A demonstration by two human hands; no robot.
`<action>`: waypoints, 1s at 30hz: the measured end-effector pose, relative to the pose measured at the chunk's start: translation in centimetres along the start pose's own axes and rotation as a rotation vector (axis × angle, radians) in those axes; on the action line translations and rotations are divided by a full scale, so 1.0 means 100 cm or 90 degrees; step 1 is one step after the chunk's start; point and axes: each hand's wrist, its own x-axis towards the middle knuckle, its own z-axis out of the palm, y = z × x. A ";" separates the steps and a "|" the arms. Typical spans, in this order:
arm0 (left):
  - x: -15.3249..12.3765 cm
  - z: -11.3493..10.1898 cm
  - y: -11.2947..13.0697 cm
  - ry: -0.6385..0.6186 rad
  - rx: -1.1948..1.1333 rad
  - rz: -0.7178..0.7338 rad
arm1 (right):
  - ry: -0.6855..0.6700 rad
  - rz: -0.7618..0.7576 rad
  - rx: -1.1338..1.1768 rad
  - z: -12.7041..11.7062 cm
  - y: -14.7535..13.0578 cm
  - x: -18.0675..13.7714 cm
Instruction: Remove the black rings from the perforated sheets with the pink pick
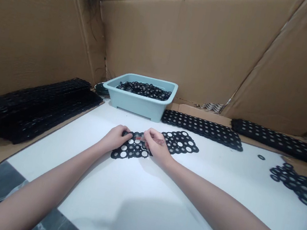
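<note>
A black perforated sheet of ring shapes lies on the white table top, with a second part of it running off to the right. My left hand pinches its upper edge between the fingertips. My right hand grips the same sheet close by, its fingers bunched together. Between the two hands is a small red and white strip, its ends hidden by my fingers. I cannot tell what it is made of.
A pale blue plastic tub of black rings stands behind the sheet. A tall stack of black sheets lies on cardboard at the left, and long strips run along the back. Loose black rings lie at the right. Cardboard walls surround the table.
</note>
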 end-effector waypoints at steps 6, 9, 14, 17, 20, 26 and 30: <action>-0.001 -0.001 0.001 -0.012 0.012 0.023 | -0.015 -0.037 -0.057 -0.001 0.000 -0.002; -0.001 -0.001 0.001 -0.018 0.006 0.019 | -0.011 -0.035 -0.063 -0.001 0.002 -0.001; -0.001 0.000 0.001 -0.009 -0.002 -0.007 | -0.016 -0.025 -0.036 -0.001 0.003 0.000; -0.001 0.001 0.001 0.001 0.004 -0.017 | -0.016 -0.008 -0.016 -0.001 0.005 0.000; -0.001 0.001 0.002 0.003 0.004 -0.023 | -0.009 0.007 -0.003 -0.001 0.006 0.001; 0.000 0.000 0.002 0.000 -0.003 -0.024 | -0.042 0.005 0.012 -0.002 0.005 0.001; 0.001 0.001 0.000 -0.004 -0.007 -0.027 | -0.045 0.018 0.016 -0.002 0.001 0.001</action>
